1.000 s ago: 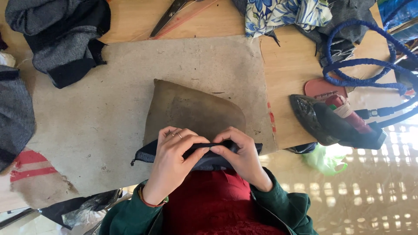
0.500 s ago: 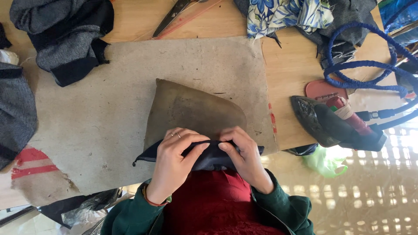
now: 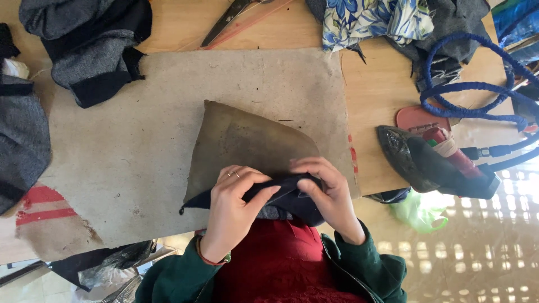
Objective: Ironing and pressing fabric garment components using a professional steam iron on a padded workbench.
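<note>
A small dark navy fabric piece (image 3: pixel 283 193) is stretched between both hands at the table's near edge. My left hand (image 3: pixel 233 207) pinches its left part with thumb and fingers; a ring shows on one finger. My right hand (image 3: pixel 328 193) grips its right part. The fabric lies over the near edge of a brown, rounded pressing cushion (image 3: pixel 241 140), which rests on a worn grey-beige pad (image 3: pixel 135 151) covering the wooden table (image 3: pixel 382 90). A corner of the navy fabric pokes out leftward beside the cushion.
A dark iron (image 3: pixel 432 163) with a blue cord (image 3: pixel 471 95) lies at the right. Grey and black fabric pieces (image 3: pixel 90 45) are piled at the upper left, more grey cloth (image 3: pixel 19 140) at the far left. Floral fabric (image 3: pixel 376 19) and scissors (image 3: pixel 230 19) lie along the far edge.
Both hands have shifted slightly along the navy fabric, working its folded edge; the left thumb now presses further right. The cushion has not moved.
</note>
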